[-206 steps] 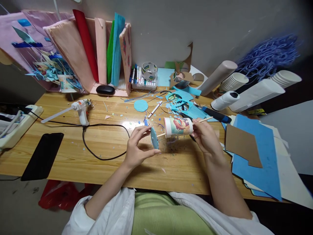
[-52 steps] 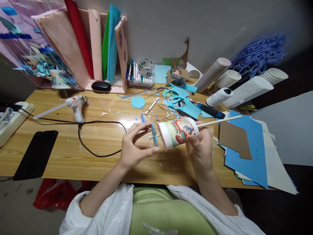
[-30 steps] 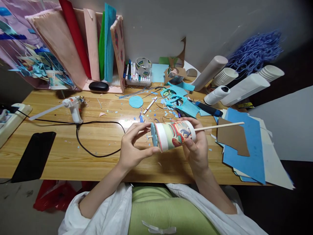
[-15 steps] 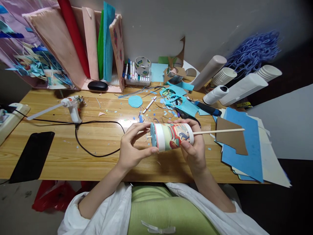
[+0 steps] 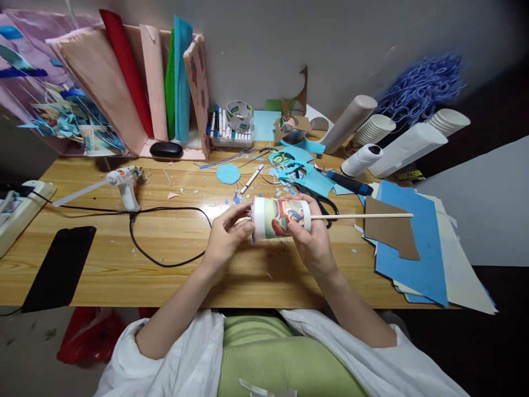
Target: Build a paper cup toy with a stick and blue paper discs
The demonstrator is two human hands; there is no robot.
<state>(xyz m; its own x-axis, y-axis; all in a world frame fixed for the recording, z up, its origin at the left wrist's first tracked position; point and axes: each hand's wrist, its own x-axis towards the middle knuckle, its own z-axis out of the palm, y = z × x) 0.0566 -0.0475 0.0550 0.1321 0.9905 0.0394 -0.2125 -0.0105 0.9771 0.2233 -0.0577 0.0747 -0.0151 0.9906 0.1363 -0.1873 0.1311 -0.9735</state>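
A decorated paper cup [image 5: 270, 218] lies sideways in the air between my hands, above the table's middle. My right hand [image 5: 316, 242] is closed around its right end, thumb across the printed pattern and fingers behind. At the left end, my left hand [image 5: 227, 234] grips the blue-covered rim, its thumb on the near side and its fingers curled at the far side. A thin wooden stick [image 5: 363, 216] sticks straight out of the cup's right end. The left end face is turned mostly out of sight.
A hot glue gun [image 5: 127, 187] stands at left with its cord. A phone [image 5: 60, 267] lies front left. Blue felt scraps [image 5: 295, 165], a marker [image 5: 252, 179] and scissors [image 5: 328, 207] lie behind the cup. Coloured sheets [image 5: 407, 275] are stacked at right.
The cup has moved slightly left and turned, so its blue end face shows less. My left fingers have closed in on the rim. My right hand has moved left with the cup.
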